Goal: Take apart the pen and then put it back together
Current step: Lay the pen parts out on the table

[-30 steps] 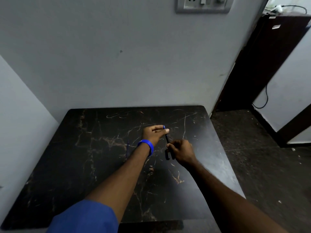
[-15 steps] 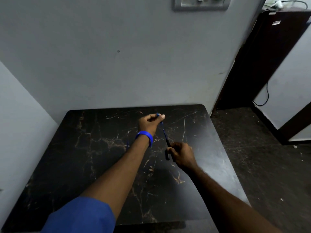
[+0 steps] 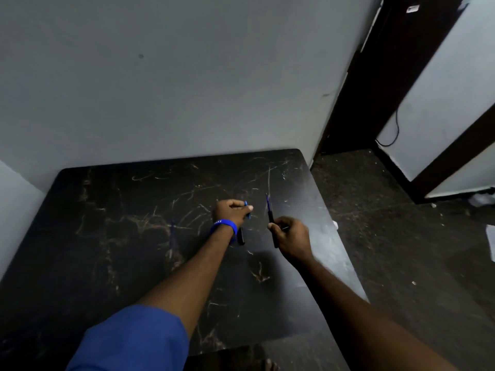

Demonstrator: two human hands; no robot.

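My right hand [image 3: 292,236] grips the black pen barrel [image 3: 271,218], held nearly upright above the table, with a thin blue piece [image 3: 267,201] sticking out of its top. My left hand [image 3: 231,210], with a blue wristband, is closed on a small blue pen part [image 3: 247,209] pinched between thumb and finger. The two hands are a short gap apart and their pieces do not touch. A short black pen piece [image 3: 241,237] lies on the dark marble table [image 3: 107,236] just below my left wrist.
A thin bluish streak [image 3: 172,232] shows on the table left of my left arm; I cannot tell what it is. The grey wall runs along the table's far edge. To the right the table ends at a dark floor [image 3: 401,250] with scattered litter.
My left hand, which was raised at the blue top end of the pen, has come down and away to the left with a blue part. The pieces are now separate.
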